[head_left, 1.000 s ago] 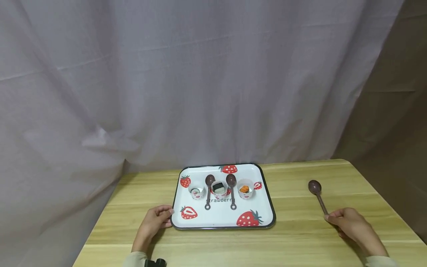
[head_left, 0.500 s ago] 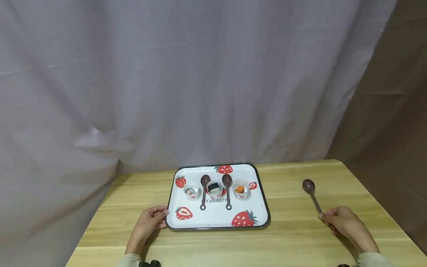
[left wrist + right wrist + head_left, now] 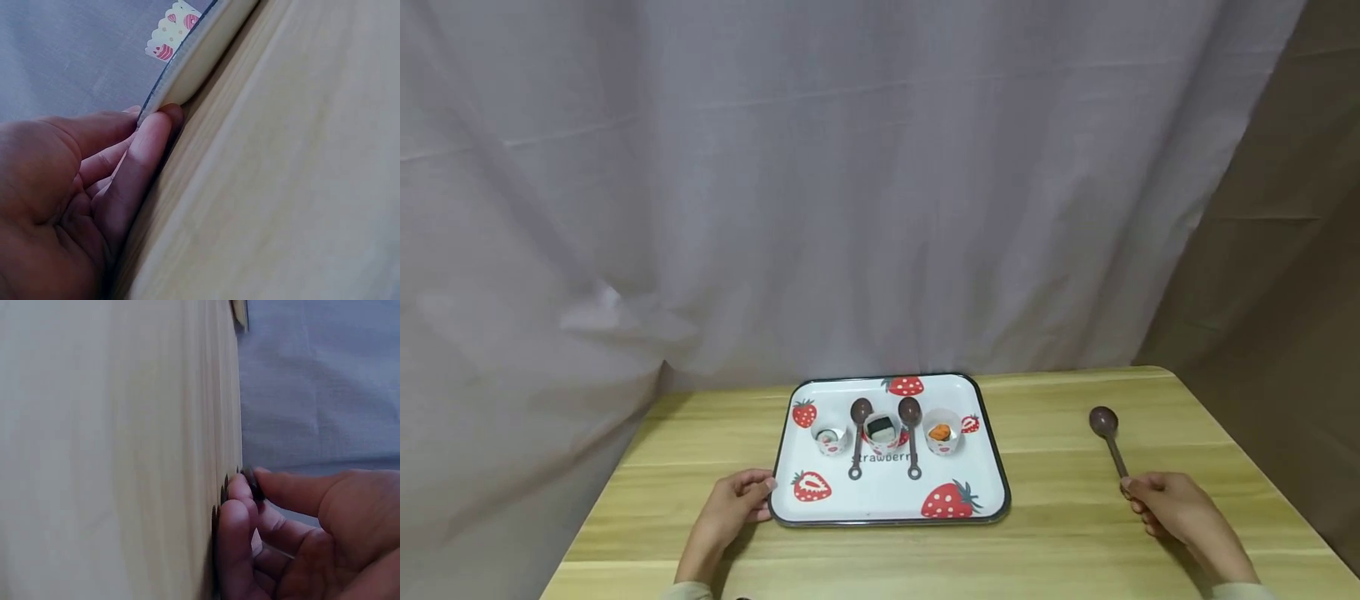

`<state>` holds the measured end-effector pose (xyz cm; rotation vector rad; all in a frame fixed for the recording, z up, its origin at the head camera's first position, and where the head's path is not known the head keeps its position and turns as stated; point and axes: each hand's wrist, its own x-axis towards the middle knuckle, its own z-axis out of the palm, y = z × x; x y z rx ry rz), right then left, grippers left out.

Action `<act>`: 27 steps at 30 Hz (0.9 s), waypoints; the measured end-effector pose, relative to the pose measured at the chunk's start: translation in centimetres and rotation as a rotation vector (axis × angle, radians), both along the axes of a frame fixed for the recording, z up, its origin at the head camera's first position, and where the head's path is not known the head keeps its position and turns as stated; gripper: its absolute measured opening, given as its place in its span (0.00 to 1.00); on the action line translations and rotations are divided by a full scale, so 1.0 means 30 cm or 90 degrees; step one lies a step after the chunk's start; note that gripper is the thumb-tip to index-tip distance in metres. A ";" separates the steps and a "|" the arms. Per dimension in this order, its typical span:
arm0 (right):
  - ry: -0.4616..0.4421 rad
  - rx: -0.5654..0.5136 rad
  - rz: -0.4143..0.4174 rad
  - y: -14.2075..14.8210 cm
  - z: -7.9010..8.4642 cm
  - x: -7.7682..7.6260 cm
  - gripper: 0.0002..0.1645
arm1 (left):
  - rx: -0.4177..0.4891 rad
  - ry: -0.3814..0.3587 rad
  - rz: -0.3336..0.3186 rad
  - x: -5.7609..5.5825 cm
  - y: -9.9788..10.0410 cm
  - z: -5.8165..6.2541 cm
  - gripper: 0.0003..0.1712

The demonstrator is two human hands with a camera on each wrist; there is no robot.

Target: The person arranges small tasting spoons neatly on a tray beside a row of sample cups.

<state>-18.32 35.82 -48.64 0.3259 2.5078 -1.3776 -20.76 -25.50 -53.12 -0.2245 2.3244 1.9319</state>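
In the head view my left hand [image 3: 724, 510] holds the near left corner of a white strawberry-print tray [image 3: 880, 497], thumb on its dark rim and other fingers below. The left wrist view shows the fingertips at the tray's edge [image 3: 187, 75]. On the tray stand three small paper cups: one with a sushi roll piece [image 3: 827, 437], one with a rice ball with a black wrap [image 3: 880, 428], one with an orange-topped piece [image 3: 939, 432]. Two brown spoons [image 3: 861, 410] lie between the cups. To the right, my right hand [image 3: 1180, 510] pinches the handle end of a third brown spoon [image 3: 1103, 421], bowl pointing away.
The wooden table [image 3: 1045, 550] carries the tray near its back edge. A grey cloth [image 3: 880, 208] hangs right behind the table, with a darker brown one [image 3: 1277, 292] at the right. Bare wood lies between the tray and the right-hand spoon.
The head view has shifted slightly. Both hands keep their holds, the left on the tray and the right on the spoon; the things on the tray stay in place.
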 end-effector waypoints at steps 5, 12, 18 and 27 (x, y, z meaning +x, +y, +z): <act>-0.003 -0.033 -0.010 0.008 0.014 -0.021 0.25 | -0.007 0.002 0.000 0.000 0.000 0.011 0.18; 0.017 -0.111 -0.035 0.007 -0.023 -0.020 0.23 | -0.009 0.011 0.015 0.005 0.007 0.003 0.16; -0.008 -0.138 -0.011 -0.011 -0.042 0.002 0.18 | -0.033 0.001 0.031 0.008 0.019 0.000 0.15; 0.001 -0.123 0.055 -0.024 -0.002 -0.018 0.21 | -0.017 0.009 0.023 0.009 0.016 0.010 0.17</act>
